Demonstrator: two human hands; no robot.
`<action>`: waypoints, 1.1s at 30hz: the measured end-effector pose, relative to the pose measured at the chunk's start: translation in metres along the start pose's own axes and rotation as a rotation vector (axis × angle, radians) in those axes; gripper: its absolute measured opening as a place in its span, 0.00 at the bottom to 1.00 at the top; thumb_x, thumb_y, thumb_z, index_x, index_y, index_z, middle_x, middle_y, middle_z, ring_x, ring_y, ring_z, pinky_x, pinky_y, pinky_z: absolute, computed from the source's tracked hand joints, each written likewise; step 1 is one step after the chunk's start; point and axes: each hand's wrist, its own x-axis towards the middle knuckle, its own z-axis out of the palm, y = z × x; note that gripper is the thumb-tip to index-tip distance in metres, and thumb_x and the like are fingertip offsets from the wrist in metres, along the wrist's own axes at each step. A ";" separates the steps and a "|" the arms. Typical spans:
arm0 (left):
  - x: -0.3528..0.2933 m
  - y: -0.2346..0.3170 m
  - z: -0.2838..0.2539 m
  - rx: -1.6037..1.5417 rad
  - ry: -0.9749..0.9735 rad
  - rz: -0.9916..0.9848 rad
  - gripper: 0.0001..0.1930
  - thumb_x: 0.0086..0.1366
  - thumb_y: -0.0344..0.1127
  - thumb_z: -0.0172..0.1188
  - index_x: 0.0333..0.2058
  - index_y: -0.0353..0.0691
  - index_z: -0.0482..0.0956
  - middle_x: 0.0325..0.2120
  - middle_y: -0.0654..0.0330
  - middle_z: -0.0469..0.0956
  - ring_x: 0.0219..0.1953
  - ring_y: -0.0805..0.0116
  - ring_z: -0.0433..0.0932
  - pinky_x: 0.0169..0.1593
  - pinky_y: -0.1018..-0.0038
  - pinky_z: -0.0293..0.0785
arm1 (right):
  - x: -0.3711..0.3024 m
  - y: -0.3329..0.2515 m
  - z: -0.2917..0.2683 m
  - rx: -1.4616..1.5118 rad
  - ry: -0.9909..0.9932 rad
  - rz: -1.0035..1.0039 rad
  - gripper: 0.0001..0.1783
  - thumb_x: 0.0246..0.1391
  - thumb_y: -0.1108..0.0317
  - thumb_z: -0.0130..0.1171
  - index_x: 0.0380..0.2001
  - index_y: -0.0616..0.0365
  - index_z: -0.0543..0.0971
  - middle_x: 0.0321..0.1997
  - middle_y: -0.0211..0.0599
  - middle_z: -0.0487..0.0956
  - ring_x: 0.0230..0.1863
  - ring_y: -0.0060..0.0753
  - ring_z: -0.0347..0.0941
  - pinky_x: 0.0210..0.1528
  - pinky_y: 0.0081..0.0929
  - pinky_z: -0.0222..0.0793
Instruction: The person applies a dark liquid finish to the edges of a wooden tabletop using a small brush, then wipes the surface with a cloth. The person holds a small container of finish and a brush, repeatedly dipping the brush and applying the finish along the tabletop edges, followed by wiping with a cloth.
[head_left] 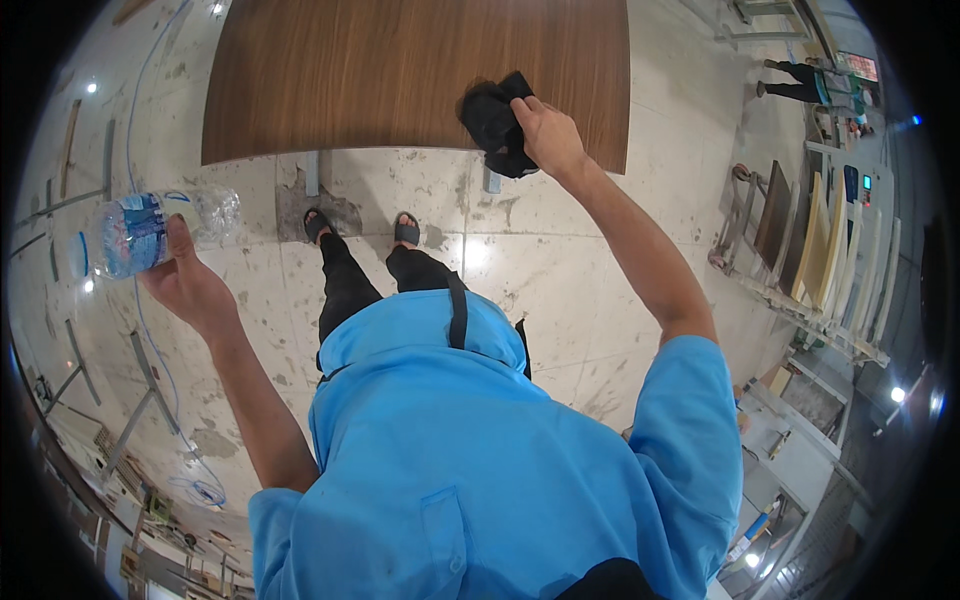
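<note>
My left hand [190, 275] is closed around a clear plastic bottle [205, 215] with a blue label and a blue cap. The bottle lies nearly level in the air, away to the left of the table, its cap end pointing left. Out ahead, my right hand [547, 135] grips a bunched black cloth [492, 118] at the near edge of a brown wood-grain tabletop [400, 75]. Part of the cloth rests on the top and part hangs past the edge. The fingers under the cloth are partly hidden.
A blue hose or cable [133, 110] runs along the stained tile floor [560, 270] at left, near metal frames [150, 390]. To the right stands a rack of upright boards [815, 240]. Another person [815, 85] is at the far right. A workbench [790, 450] stands lower right.
</note>
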 end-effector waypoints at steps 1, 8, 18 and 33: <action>0.000 -0.001 -0.002 -0.009 0.010 -0.012 0.22 0.71 0.39 0.68 0.56 0.33 0.72 0.50 0.58 0.79 0.53 0.68 0.75 0.61 0.69 0.69 | 0.001 0.000 -0.001 0.012 -0.025 -0.014 0.18 0.50 0.78 0.60 0.47 0.58 0.75 0.42 0.46 0.79 0.46 0.52 0.82 0.44 0.45 0.81; -0.007 -0.007 -0.021 -0.033 0.067 -0.037 0.23 0.70 0.37 0.69 0.57 0.33 0.72 0.49 0.57 0.80 0.51 0.69 0.77 0.59 0.70 0.72 | 0.023 -0.003 -0.016 -0.056 0.127 0.070 0.18 0.51 0.77 0.60 0.47 0.57 0.75 0.44 0.46 0.79 0.46 0.53 0.81 0.44 0.46 0.80; -0.014 0.002 -0.041 0.134 0.148 -0.116 0.24 0.70 0.38 0.68 0.58 0.32 0.72 0.50 0.55 0.80 0.52 0.68 0.78 0.59 0.71 0.73 | 0.032 0.016 -0.030 0.293 0.320 0.597 0.19 0.51 0.77 0.66 0.47 0.61 0.77 0.49 0.54 0.79 0.52 0.62 0.78 0.52 0.51 0.76; -0.006 -0.008 -0.020 0.033 0.030 -0.003 0.24 0.72 0.41 0.67 0.58 0.33 0.71 0.52 0.57 0.77 0.54 0.69 0.74 0.63 0.70 0.67 | -0.004 0.038 0.004 0.219 0.036 0.077 0.25 0.48 0.78 0.65 0.51 0.64 0.74 0.48 0.55 0.79 0.51 0.61 0.78 0.52 0.52 0.75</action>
